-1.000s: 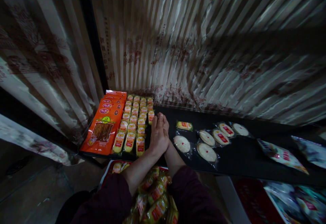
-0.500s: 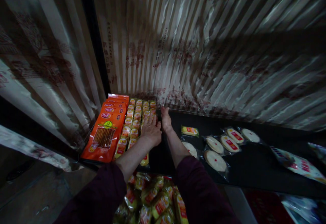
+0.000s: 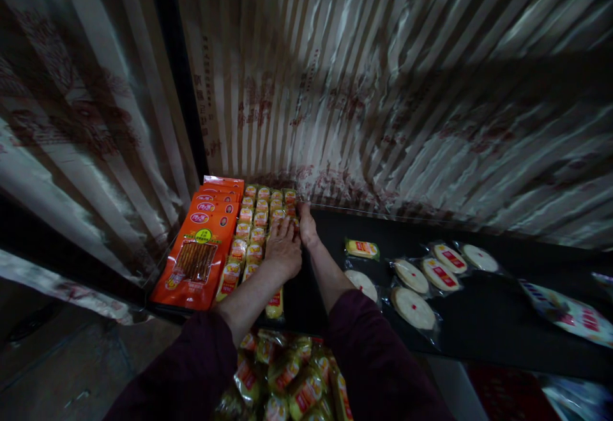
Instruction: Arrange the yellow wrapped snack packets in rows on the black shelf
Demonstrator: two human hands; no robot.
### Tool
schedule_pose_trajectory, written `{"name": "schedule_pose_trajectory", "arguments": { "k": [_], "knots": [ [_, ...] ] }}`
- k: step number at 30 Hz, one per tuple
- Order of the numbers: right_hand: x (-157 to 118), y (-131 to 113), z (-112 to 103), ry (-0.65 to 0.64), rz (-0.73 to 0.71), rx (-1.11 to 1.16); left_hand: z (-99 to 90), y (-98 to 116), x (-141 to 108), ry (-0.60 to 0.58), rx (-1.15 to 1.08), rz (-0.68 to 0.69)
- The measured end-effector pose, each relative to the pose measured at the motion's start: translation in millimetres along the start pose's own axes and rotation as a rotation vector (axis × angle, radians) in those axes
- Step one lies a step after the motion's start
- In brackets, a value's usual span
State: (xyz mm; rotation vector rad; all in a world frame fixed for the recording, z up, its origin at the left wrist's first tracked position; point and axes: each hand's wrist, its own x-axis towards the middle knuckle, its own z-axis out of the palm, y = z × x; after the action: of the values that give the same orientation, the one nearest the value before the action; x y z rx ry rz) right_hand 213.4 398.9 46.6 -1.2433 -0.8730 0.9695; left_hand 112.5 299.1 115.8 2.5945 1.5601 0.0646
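Observation:
Small yellow wrapped cakes (image 3: 259, 218) stand in several rows on the black shelf (image 3: 306, 299). My left hand (image 3: 284, 246) lies flat over the right-hand rows, fingers stretched toward the back, and hides the cakes beneath it. Against the right side of the same rows rests my right hand (image 3: 307, 224), its palm turned inward and its fingers extended along the edge. Neither hand is wrapped round a cake. One single wrapped cake (image 3: 362, 248) lies apart, to the right of my right hand.
Orange snack pouches (image 3: 196, 248) overlap at the shelf's left end. Round flat packaged pastries (image 3: 412, 308) lie to the right, with a white printed bag (image 3: 569, 312) beyond. More wrapped cakes (image 3: 287, 376) are heaped below the front edge. A creased printed curtain (image 3: 359, 89) hangs behind.
My right hand has moved slightly left, closing the gap to the rows of cakes. My left hand stays on top of them. The view has shifted a little.

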Motion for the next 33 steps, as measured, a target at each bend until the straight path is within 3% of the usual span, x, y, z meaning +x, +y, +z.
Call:
{"name": "schedule_pose_trajectory", "arguments": {
  "k": [7,16,20,25,33],
  "knots": [
    [-5,-9,5,-0.025,0.128,-0.044,5.4,-4,1,0.034,-0.016,0.006],
    [-4,-4,-1,0.029,0.120,-0.041,10.1,-5,4,0.103,-0.022,0.020],
    [-7,-6,-8,0.031,0.040,-0.043,6.7,-3,0,0.132,-0.047,0.042],
    [-30,-15,-18,0.082,-0.032,-0.034,0.8,0,-21,0.203,-0.100,0.011],
    [-96,-22,-26,0.073,-0.065,-0.011,4.5,5,-82,0.343,-0.167,-0.118]
  ]
}}
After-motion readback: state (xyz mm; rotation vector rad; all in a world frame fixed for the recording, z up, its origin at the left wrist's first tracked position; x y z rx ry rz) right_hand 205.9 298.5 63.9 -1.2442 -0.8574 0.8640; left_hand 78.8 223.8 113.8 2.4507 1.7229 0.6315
